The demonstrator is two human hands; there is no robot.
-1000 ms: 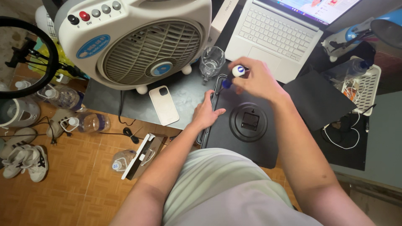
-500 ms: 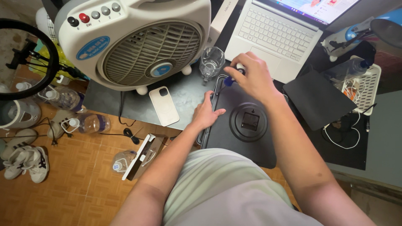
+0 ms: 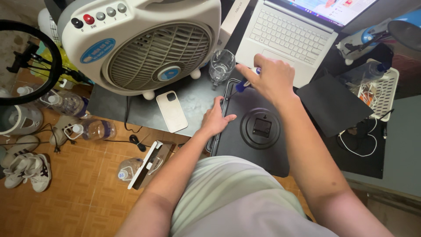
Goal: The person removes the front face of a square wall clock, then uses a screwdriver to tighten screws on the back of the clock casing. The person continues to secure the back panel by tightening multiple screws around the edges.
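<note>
Head view: right hand (image 3: 268, 78) closed around a small blue-handled screwdriver (image 3: 242, 85), fingers curled over the grip, index finger stretched out to the left; tool tip angles down to the far left corner of a black panel (image 3: 245, 149). Only the blue part and a bit of white cap show, rest is hidden under the hand. Left hand (image 3: 215, 117) lies flat and spread wide on the left edge of the panel, fingers pointing far, holding nothing, palm pressing down. Panel lies on a dark table (image 3: 109, 103), with a round recess (image 3: 261, 127) in its middle holding a small square black module. Empty clear glass (image 3: 221, 66) stands just far-left of the screwdriver, near but apart. White phone (image 3: 172, 110) lies face down on the table left of the left hand. Big white fan (image 3: 144, 41) tilted at far left. Open white laptop (image 3: 291, 37) at far, just beyond the right hand. Black mat (image 3: 333, 107) right of the panel. White basket (image 3: 383, 87) with cables at far right. Floor at left: plastic bottles (image 3: 94, 128), shoes (image 3: 26, 169), a small open box (image 3: 149, 163). Person's pale shirt fills the near centre.
</note>
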